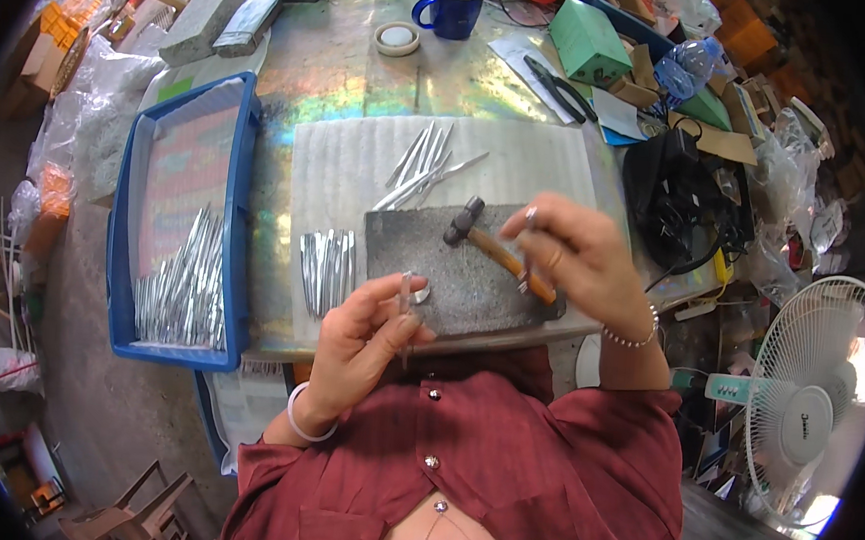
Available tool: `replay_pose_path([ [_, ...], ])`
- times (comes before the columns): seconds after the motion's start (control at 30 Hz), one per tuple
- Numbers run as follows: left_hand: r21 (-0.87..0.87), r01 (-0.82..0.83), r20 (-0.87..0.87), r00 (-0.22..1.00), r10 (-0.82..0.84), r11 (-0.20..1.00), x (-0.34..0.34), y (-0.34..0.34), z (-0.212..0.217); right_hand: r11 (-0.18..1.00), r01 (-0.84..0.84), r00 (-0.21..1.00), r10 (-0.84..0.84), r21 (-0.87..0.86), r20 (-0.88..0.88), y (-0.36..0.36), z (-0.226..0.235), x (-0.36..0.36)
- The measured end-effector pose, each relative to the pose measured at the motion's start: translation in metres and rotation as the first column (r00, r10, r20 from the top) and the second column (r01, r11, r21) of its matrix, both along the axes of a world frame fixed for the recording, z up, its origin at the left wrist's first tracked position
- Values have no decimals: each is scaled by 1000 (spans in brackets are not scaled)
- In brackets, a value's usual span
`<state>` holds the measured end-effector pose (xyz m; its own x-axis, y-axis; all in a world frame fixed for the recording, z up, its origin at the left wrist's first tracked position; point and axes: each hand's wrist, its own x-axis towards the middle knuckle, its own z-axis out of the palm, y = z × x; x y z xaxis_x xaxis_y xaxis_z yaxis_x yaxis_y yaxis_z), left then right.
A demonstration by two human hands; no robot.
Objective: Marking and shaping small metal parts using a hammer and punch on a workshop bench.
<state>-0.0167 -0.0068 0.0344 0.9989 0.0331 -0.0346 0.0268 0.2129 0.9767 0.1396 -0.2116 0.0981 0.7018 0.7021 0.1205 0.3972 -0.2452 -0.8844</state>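
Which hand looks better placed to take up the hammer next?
Probably the right hand: in view, it is close to the wooden handle of the hammer, while the left hand is pinching a slim metallic piece.

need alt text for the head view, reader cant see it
A person's left hand holds a slim piece, while the right hand is by a wooden-handled hammer on a dark slab. Slender silvery pieces lie on a white sheet and in a blue tray to the left; whether the right hand grips anything is unclear.
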Motion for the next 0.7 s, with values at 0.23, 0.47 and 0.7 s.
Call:
replay_pose_path([
  [0.23, -266, -45, 94, 993, 73, 963, -28, -17, 5, 938, -148, 820, 293, 313, -491, 26, -13, -81],
  [0.47, -215, -67, 120, 988, 94, 974, -62, -4, 5, 911, -19, 790, 266, 412, -552, 46, -25, -119],
  [0.7, -71, -154, 93, 983, 160, 986, -63, 9, -2, 965, -133, 991, 133, 225, 15, 68, -28, -118],
])
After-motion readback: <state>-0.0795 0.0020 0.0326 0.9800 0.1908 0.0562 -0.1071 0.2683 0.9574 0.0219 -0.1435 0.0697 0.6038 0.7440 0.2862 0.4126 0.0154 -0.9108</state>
